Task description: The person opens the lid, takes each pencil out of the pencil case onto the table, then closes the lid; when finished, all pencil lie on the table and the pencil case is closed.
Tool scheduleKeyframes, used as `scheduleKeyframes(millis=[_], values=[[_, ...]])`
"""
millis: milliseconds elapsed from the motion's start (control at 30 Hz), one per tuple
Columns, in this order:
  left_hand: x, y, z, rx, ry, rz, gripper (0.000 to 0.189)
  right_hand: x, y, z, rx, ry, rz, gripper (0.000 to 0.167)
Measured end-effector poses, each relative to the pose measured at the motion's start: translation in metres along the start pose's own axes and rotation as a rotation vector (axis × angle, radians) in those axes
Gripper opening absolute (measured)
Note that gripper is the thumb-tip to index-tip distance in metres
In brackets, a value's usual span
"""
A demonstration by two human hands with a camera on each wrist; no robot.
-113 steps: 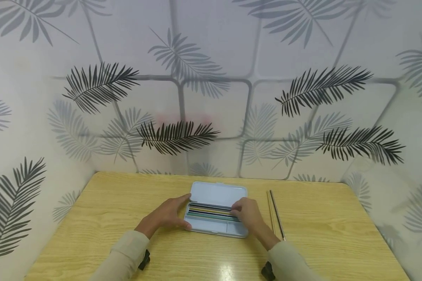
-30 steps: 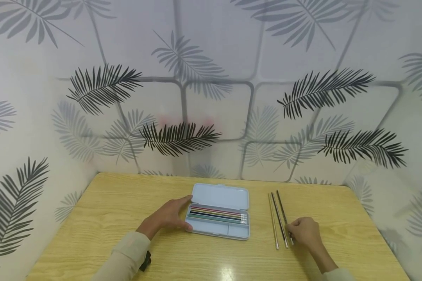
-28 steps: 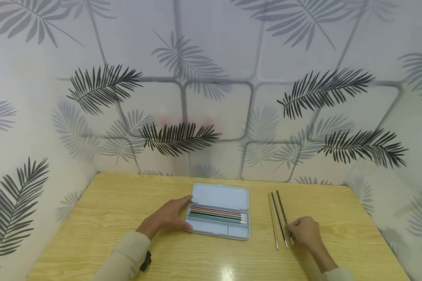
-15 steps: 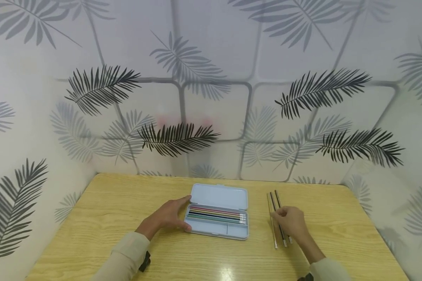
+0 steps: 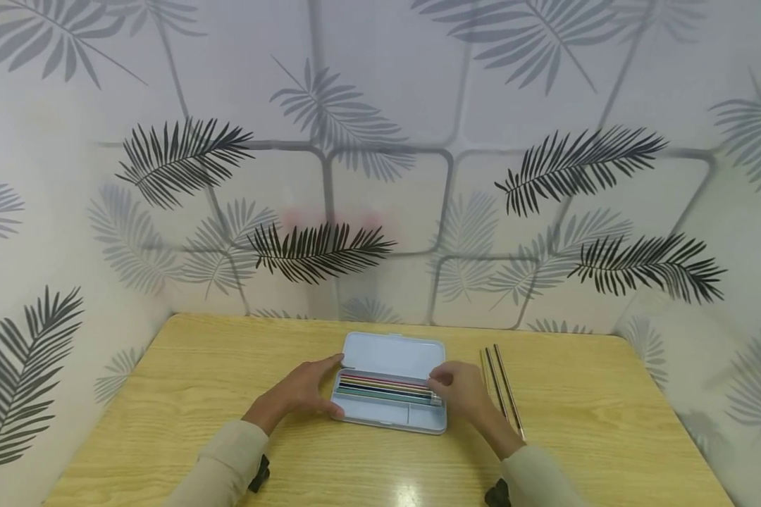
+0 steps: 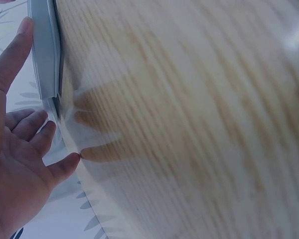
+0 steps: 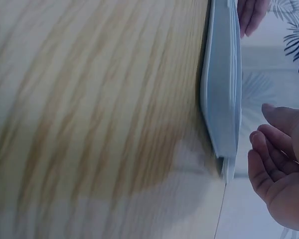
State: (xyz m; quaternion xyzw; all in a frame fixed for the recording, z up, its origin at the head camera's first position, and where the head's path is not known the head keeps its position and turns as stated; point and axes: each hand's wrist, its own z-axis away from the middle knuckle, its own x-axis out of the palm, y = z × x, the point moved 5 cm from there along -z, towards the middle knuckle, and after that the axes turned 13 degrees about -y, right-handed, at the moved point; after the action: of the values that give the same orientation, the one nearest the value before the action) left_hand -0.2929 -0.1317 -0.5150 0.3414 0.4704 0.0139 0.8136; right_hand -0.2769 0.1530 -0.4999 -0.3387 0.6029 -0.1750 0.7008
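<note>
Quietly, we rest our left hand (image 5: 301,387), its grip loose and fingers spread, against the left end of the pale-blue pencil case (image 5: 370,408) on the worktop (image 5: 609,408). Our right hand (image 5: 461,391) hovers, grip relaxed and holding nothing, by the colored pencils (image 5: 387,386) inside; three loose pencils (image 5: 510,391) lie rightward.

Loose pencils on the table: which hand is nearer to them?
Right. The right hand is at the right end of the open case, just left of the loose pencils; the left hand is farther, at its left end.
</note>
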Motion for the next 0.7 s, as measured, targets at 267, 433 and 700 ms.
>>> scheduleKeyframes(millis=[267,433,700], values=[[0.0,0.001,0.001,-0.004,-0.002,0.005,0.111,0.022,-0.025,-0.01,-0.089,-0.178,0.072,0.005],[0.0,0.001,0.001,0.0,-0.005,0.004,0.111,0.03,-0.027,-0.013,-0.089,-0.246,0.091,0.006],[0.0,0.0,0.0,0.002,-0.005,0.003,0.111,0.033,-0.03,-0.016,-0.171,-0.262,0.21,0.007]])
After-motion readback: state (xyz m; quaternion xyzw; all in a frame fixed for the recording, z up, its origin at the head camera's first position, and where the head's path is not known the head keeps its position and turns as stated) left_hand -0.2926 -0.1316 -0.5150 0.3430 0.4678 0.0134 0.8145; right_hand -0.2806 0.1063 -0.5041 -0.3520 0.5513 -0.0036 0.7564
